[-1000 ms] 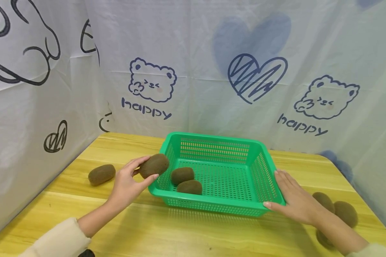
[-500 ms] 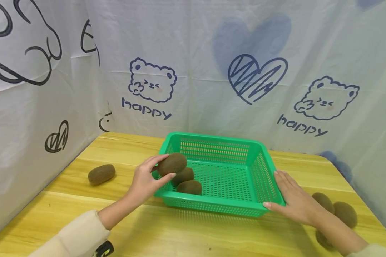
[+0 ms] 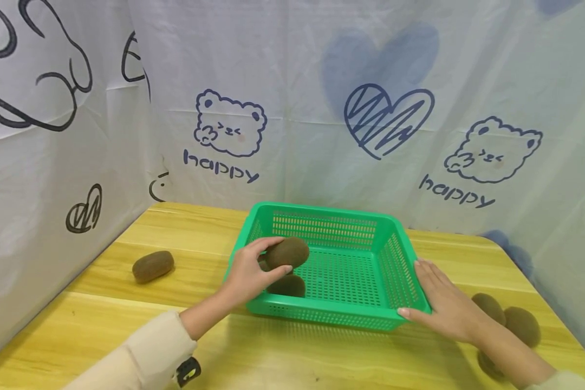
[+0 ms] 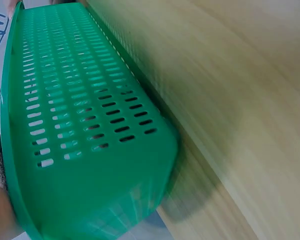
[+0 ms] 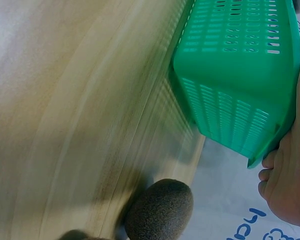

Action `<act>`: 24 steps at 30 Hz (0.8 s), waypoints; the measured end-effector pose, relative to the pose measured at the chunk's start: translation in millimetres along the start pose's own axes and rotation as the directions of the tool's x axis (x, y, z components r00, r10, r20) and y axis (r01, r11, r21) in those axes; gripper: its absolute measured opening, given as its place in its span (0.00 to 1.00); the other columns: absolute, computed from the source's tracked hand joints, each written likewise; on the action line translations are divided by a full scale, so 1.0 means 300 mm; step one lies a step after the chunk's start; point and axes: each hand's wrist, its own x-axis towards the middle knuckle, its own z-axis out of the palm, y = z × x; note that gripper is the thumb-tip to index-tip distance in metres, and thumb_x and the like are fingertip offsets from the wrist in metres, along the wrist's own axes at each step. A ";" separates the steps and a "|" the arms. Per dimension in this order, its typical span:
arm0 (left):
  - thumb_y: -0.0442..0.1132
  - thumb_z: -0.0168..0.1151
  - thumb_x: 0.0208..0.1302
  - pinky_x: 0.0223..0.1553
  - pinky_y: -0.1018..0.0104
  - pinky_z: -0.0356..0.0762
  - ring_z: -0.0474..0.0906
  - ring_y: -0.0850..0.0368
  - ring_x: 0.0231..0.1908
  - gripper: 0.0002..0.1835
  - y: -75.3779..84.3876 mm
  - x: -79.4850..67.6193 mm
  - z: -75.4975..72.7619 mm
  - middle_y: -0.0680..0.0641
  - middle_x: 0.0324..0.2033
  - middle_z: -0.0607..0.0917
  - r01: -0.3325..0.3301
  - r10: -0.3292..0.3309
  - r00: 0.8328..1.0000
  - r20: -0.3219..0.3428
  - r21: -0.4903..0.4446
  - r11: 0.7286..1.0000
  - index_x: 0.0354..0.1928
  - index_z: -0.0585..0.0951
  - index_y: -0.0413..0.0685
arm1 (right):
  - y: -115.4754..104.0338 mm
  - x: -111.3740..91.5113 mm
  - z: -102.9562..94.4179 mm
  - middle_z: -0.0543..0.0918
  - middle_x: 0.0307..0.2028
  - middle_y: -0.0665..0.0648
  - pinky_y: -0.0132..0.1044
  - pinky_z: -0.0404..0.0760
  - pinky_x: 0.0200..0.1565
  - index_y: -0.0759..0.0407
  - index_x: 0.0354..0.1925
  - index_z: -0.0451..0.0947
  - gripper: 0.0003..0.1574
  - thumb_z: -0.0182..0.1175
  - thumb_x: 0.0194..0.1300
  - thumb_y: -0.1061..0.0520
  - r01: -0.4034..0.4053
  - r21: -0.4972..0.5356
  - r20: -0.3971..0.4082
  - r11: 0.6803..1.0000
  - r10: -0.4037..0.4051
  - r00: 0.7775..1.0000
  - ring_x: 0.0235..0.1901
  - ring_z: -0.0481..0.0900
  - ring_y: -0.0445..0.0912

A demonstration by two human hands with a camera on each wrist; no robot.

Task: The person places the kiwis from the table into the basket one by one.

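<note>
My left hand [image 3: 246, 276] holds a brown kiwi [image 3: 288, 253] between thumb and fingers, over the left side of a green plastic basket [image 3: 322, 317]. Below it, another kiwi [image 3: 288, 286] lies in the basket, and one more there is mostly hidden behind the hand and the held fruit. My right hand [image 3: 443, 300] holds the basket's front right corner, thumb on the front rim and fingers along the right rim. In the right wrist view, the fingertips [image 5: 266, 174] sit at the rim's outer edge.
A single kiwi [image 3: 153, 266] lies on the wooden table [image 3: 102, 319] left of the basket. Several kiwis [image 3: 522, 326] are grouped at the right, partly behind my right forearm. Printed white cloth [image 3: 292, 70] hangs behind and beside the table.
My left hand has carried its kiwi rightward, from the basket's left rim to over the inside, covering one of the kiwis there. The right hand and basket have stayed in place.
</note>
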 end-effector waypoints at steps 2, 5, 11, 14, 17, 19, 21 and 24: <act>0.35 0.73 0.46 0.39 0.58 0.80 0.80 0.50 0.43 0.26 0.006 0.007 0.014 0.43 0.47 0.83 -0.001 0.001 1.000 0.007 0.019 1.000 0.51 0.79 0.41 | 0.000 -0.001 0.000 0.45 0.70 0.74 0.66 0.52 0.63 0.72 0.70 0.40 0.61 0.56 0.59 0.35 -0.007 0.007 0.007 1.000 0.007 1.000 0.69 0.44 0.68; 0.35 0.73 0.46 0.40 0.59 0.79 0.80 0.50 0.44 0.26 0.015 0.019 0.038 0.43 0.46 0.83 0.004 -0.005 1.000 0.030 0.023 1.000 0.51 0.79 0.42 | -0.002 -0.002 0.000 0.45 0.70 0.73 0.66 0.51 0.63 0.71 0.70 0.40 0.61 0.55 0.59 0.34 -0.015 0.013 0.010 1.000 0.015 1.000 0.69 0.43 0.68; 0.37 0.72 0.49 0.42 0.60 0.80 0.79 0.50 0.46 0.26 0.034 0.040 0.089 0.44 0.48 0.82 0.041 -0.043 0.990 0.134 0.012 0.999 0.52 0.78 0.42 | -0.003 -0.004 0.002 0.46 0.70 0.74 0.66 0.52 0.63 0.71 0.70 0.40 0.61 0.55 0.59 0.34 -0.007 0.006 -0.003 1.000 0.007 1.000 0.69 0.44 0.68; 0.36 0.71 0.50 0.42 0.59 0.80 0.79 0.49 0.47 0.25 0.045 0.051 0.111 0.43 0.50 0.81 0.043 -0.044 0.978 0.203 0.008 0.999 0.53 0.77 0.41 | -0.004 -0.004 0.000 0.46 0.70 0.74 0.65 0.52 0.63 0.71 0.70 0.40 0.62 0.56 0.59 0.34 -0.011 0.009 -0.001 1.000 0.011 1.000 0.69 0.44 0.68; 0.37 0.70 0.52 0.44 0.59 0.80 0.78 0.49 0.47 0.25 0.053 0.067 0.132 0.43 0.51 0.80 0.045 -0.048 0.955 0.294 0.017 0.999 0.53 0.76 0.41 | -0.002 -0.002 0.001 0.46 0.70 0.74 0.65 0.53 0.63 0.72 0.70 0.40 0.62 0.56 0.59 0.34 -0.005 0.009 -0.009 1.000 0.005 1.000 0.69 0.44 0.68; 0.37 0.69 0.52 0.45 0.58 0.79 0.78 0.49 0.49 0.25 0.059 0.080 0.146 0.42 0.51 0.80 0.050 -0.060 0.931 0.361 0.036 0.998 0.54 0.76 0.41 | -0.002 -0.002 0.001 0.47 0.69 0.74 0.66 0.53 0.63 0.72 0.70 0.40 0.62 0.56 0.59 0.35 -0.002 0.008 -0.012 1.000 0.002 1.000 0.69 0.45 0.68; 0.37 0.69 0.53 0.47 0.58 0.78 0.77 0.48 0.50 0.25 0.060 0.093 0.164 0.42 0.51 0.80 0.047 -0.068 0.903 0.425 0.061 0.997 0.54 0.76 0.41 | -0.001 -0.002 0.002 0.47 0.69 0.74 0.66 0.53 0.62 0.72 0.70 0.40 0.61 0.56 0.59 0.35 0.000 0.007 -0.014 1.000 0.000 1.000 0.68 0.45 0.68; 0.37 0.69 0.53 0.50 0.58 0.77 0.76 0.48 0.51 0.25 0.062 0.109 0.191 0.42 0.51 0.80 0.044 -0.083 0.862 0.500 0.089 0.995 0.54 0.76 0.39 | -0.004 -0.002 0.001 0.47 0.70 0.74 0.66 0.53 0.63 0.72 0.70 0.40 0.62 0.56 0.59 0.34 -0.004 0.010 -0.008 1.000 0.004 1.000 0.68 0.45 0.68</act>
